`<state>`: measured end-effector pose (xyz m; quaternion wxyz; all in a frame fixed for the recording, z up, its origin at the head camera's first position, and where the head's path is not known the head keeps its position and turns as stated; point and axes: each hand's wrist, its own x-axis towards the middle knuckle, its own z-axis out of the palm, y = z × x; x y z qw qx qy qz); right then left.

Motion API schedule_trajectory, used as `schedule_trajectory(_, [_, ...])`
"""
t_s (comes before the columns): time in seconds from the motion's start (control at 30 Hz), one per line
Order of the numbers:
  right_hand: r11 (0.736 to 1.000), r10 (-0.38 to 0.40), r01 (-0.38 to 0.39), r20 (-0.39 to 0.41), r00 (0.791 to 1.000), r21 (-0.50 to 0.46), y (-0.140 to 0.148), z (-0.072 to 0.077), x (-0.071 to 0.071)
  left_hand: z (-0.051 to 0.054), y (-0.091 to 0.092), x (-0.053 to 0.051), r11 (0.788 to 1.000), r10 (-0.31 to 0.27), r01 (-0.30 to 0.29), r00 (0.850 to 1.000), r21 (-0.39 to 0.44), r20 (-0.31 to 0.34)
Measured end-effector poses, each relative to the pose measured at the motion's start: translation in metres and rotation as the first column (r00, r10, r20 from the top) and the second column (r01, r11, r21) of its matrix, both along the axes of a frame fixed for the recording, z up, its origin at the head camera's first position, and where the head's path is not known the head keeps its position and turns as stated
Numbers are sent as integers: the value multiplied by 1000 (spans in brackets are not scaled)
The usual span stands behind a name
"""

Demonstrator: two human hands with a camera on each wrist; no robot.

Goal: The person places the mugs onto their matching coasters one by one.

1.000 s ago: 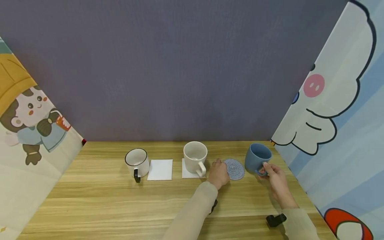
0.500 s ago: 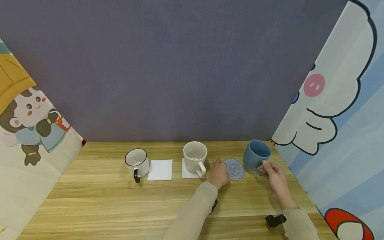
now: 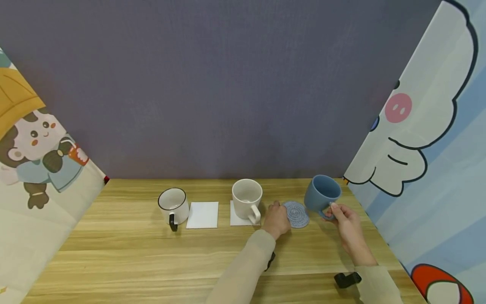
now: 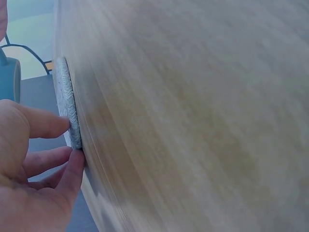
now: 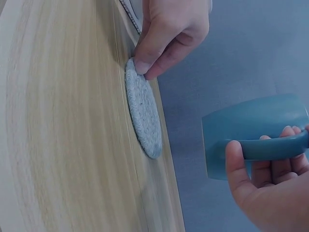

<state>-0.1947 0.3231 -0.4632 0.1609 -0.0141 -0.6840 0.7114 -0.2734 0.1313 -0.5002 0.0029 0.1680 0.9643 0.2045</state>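
My right hand grips the handle of a blue mug. In the right wrist view the mug's base hangs off the table, apart from the coaster. A round, woven grey-blue coaster lies flat on the table just left of the mug. At its left edge my left hand pinches the rim; the left wrist view shows the thumb and fingertips against the coaster's edge. Close by on the left, a white mug stands upright on a white square coaster.
Further left is another white square coaster with nothing on it. Beside it stands a white mug with a black rim and black handle. A grey backdrop rises behind the wooden table, and printed cloths flank both sides.
The blue mug has risen off the table and shifted slightly left toward the round coaster, carried by my right hand. My left hand has stayed at the coaster's edge.
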Motion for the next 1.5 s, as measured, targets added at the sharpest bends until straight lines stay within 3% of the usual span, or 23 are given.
schedule_trajectory(0.7, [999, 52, -52, -32, 998, 9, -12, 2, -6, 0, -2, -1, 1000, -4, 3, 999, 29, 36])
schedule_trajectory(1.07, [993, 100, -97, -43, 994, 63, -12, -6, -8, -2, -1, -3, 999, 5, -7, 999, 50, 51])
schedule_trajectory(1.5, [982, 102, -102, 10, 995, 158, -11, -9, -12, -1, -2, -3, 998, -2, -2, 998, 65, 55])
